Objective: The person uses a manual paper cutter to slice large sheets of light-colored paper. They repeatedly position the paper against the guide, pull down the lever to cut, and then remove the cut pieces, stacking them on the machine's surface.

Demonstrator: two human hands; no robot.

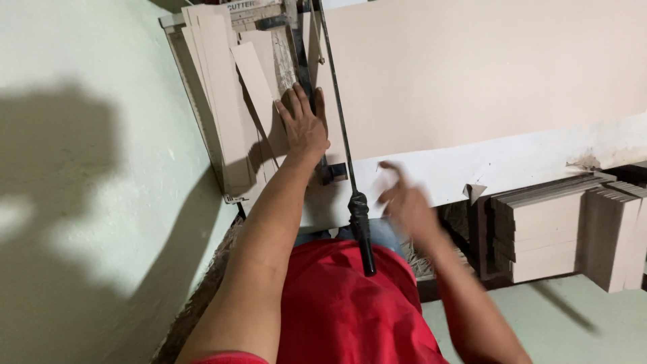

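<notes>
- Already a large beige board sheet [472, 74] lies across the cutter, covering most of the white counter [512, 168] to the right of the blade line; it looks whole on that side, so by my reading most of it has yet to be cut.
- Left of the blade, several narrow beige cut strips [222, 101] lie fanned on the cutter bed [192, 87], leaning toward the pale green wall [81, 168]; these look like finished pieces, so a fair run of cuts seems done.
- Below the counter at the right, stacks of cut board pieces [546, 229] stand on edge, which suggests a good share of earlier output is stored there.
- The cutter's long lever arm [337, 108] runs from the top of the bed down to its black handle [362, 232], which hangs free near the person's red shirt [344, 310]; neither hand holds it, so I judge that no cut is being made at this instant.
- The left hand [303, 121] lies flat with its fingers spread, pressing the board beside the blade line and grasping nothing.
- The right hand [404, 202] is blurred just right of the handle; its fingers look loosely open and empty, though the blur keeps me from being sure.
</notes>
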